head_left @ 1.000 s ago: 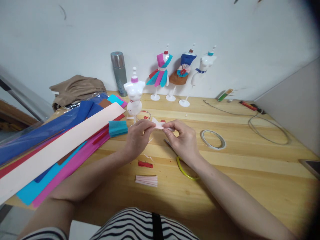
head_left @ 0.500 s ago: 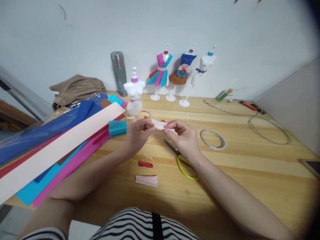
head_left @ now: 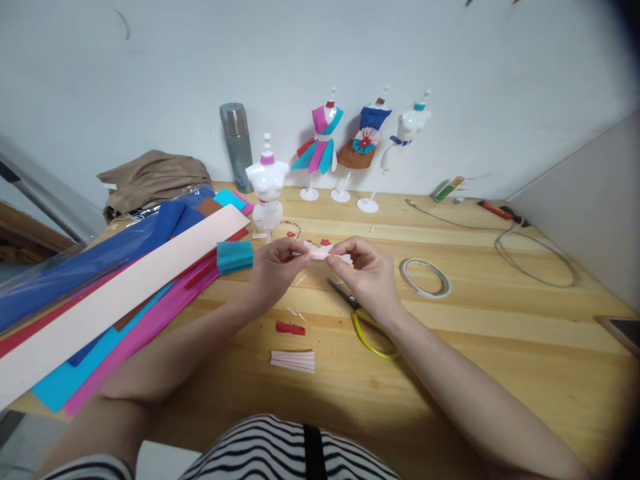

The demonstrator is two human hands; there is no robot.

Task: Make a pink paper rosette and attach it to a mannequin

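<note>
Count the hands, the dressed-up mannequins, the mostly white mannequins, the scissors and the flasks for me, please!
Hands: 2, left hand and right hand, pinching a pale pink piece
Dressed-up mannequins: 2
Mostly white mannequins: 2
Scissors: 1
Flask: 1
Total: 8

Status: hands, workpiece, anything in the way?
Left hand, right hand: both pinching pale pink strip. Strip spans between them, ends partly covered. Yellow-handled scissors on table, partly hidden by right hand.
</note>
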